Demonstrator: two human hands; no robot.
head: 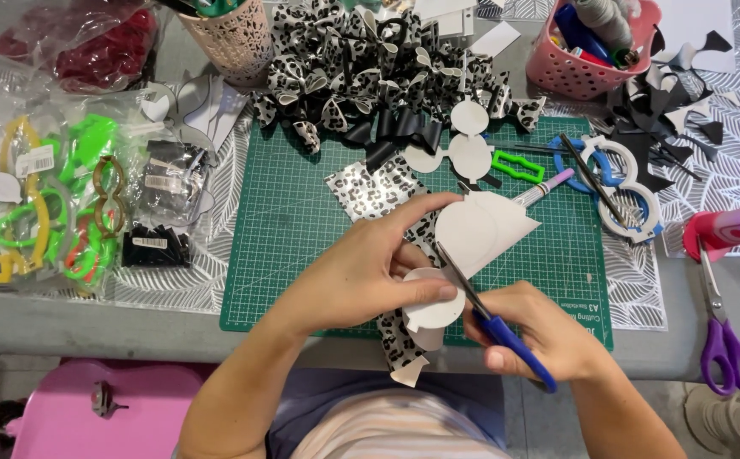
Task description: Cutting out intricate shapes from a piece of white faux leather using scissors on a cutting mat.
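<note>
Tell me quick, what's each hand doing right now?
Left hand: fingers closed on leopard-print material with white template.
Right hand: closed on blue-handled scissors.

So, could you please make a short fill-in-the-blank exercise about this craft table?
1. The right hand holds scissors with ____ handles.
2. The left hand grips a white ____ shape.
3. The cutting mat is ____.
4. The basket is ____.

Missing words: blue; paper; green; pink

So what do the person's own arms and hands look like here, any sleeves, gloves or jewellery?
Both forearms are bare up to the frame edge: no sleeves on them, no gloves. The left hand and right hand show no rings or watch. Nails look short and unpainted.
</note>
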